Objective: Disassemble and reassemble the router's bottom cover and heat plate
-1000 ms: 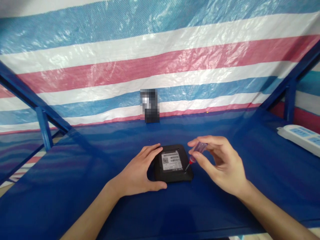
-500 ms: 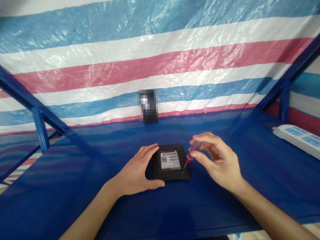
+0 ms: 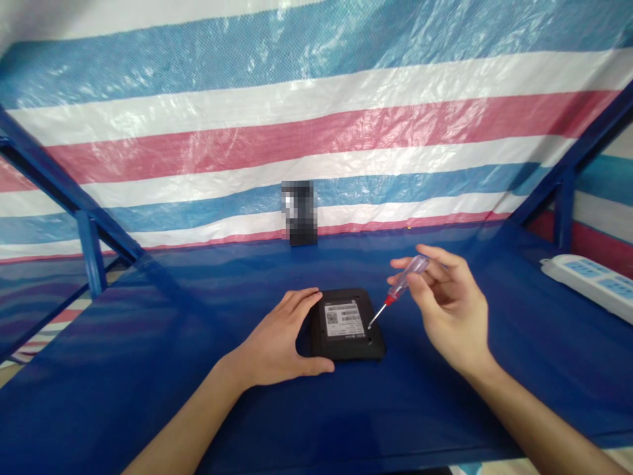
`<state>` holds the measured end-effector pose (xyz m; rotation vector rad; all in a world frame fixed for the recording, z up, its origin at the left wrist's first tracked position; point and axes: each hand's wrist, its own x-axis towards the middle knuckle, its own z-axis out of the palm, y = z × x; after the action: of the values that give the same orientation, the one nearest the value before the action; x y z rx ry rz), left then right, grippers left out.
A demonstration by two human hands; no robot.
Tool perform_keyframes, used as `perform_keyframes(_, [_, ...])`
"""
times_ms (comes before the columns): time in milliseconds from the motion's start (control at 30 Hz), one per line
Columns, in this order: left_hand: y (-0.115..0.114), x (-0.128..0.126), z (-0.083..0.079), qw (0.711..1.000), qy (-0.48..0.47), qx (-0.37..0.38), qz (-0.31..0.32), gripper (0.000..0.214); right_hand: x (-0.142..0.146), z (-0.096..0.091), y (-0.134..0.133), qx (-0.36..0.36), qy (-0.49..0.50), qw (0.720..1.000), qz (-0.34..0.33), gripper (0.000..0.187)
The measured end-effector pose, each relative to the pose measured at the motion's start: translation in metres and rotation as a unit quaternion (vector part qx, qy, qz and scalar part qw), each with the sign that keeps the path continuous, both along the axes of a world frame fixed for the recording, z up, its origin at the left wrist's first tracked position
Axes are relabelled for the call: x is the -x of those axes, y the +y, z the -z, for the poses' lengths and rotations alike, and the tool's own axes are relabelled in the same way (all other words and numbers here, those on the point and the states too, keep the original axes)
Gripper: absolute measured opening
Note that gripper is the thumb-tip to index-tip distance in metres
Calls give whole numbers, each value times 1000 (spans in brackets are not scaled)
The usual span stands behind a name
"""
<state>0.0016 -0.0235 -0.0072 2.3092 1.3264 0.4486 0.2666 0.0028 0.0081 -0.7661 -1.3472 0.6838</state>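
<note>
A flat black electronic device (image 3: 347, 344) lies underside up on the blue table, with a white barcode label (image 3: 345, 318) on top. My left hand (image 3: 277, 336) grips it from the left side, fingers on the far edge and thumb along the near edge. In my right hand (image 3: 448, 303), pinched between thumb and fingers, is a small screwdriver (image 3: 403, 284) with a translucent purple handle and red collar. Its thin metal tip points down at the device's near right corner, just above the surface.
A white power strip (image 3: 588, 280) lies at the right of the blue table (image 3: 148, 396). A pixelated dark object (image 3: 299, 213) stands at the back edge. Blue metal frame bars (image 3: 74, 191) rise at both sides before a striped tarp (image 3: 316, 145).
My right hand has lifted up and to the right, bringing the screwdriver tip up off the device's corner. My left hand stays on the device.
</note>
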Motion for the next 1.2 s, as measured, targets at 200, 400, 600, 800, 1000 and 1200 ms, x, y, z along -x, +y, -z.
perform_keyframes(200, [-1,-3,-3,1000,4,1,-4,97,3,-3,-2,1,-14,1000,-6,24])
perform_keyframes(400, [-1,-2,-4,1000,-3,-9,-3,95,4,-5,-7,0,-42,999,-16,23])
perform_keyframes(600, [-1,-2,-3,1000,-5,-21,-3,94,3,-4,-8,-5,-51,998,-20,23])
perform_keyframes(800, [-1,-2,-3,1000,12,-8,-4,98,2,-2,-10,-18,-75,995,-56,23])
perform_keyframes(1000, [0,-2,-2,1000,12,-13,-2,97,-1,-1,-9,-27,-84,995,-41,22])
perform_keyframes(1200, [0,-1,-2,1000,9,-9,-3,98,-1,-2,-10,-31,-81,996,-34,22])
